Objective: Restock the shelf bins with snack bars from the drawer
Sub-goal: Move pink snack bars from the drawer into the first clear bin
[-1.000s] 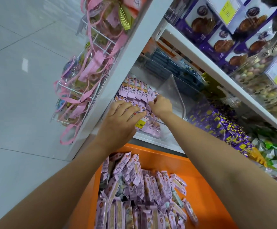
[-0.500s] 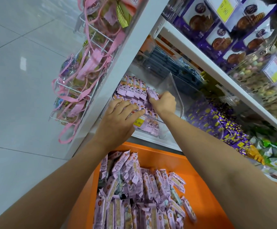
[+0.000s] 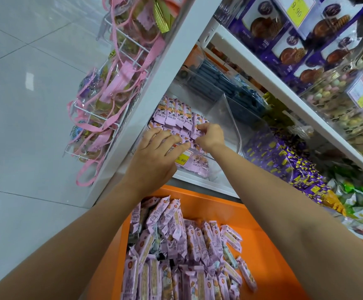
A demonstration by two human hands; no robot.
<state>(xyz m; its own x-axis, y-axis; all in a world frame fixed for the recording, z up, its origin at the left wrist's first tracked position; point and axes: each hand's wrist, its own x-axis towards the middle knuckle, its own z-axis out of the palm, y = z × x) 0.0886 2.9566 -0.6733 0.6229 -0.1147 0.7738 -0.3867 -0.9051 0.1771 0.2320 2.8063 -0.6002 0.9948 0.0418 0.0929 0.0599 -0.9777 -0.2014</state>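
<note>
Lowered bar sits inside right grip (pinched).

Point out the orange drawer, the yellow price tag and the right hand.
orange drawer [image 3: 208, 204], head view, bare back wall.
yellow price tag [image 3: 181, 159], head view, printed digits.
right hand [image 3: 212, 135], head view, back of hand.
</note>
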